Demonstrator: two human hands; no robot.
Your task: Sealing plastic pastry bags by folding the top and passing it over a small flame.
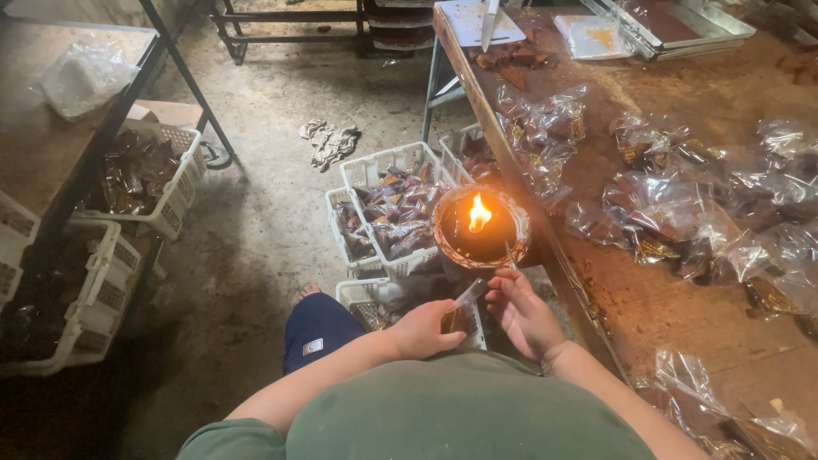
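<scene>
Both hands, left hand (423,330) and right hand (521,311), pinch one clear packet (460,308) near the flame bowl (481,227); its contents are unclear.

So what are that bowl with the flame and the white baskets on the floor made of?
The bowl looks like rough reddish-brown earthenware, judging by its chipped, matte rim. The white baskets seem to be moulded plastic: thin, slightly glossy walls with a regular grid of holes.

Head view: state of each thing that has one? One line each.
Oil lamp: lit, flame upright.
Small clear packet: held between both hands, its top end near the lamp.
Left hand: closed on the packet's lower part.
Right hand: fingers pinching the packet's top.
White crates: on the floor, filled with packets.
Knife: lying on the table.
</scene>
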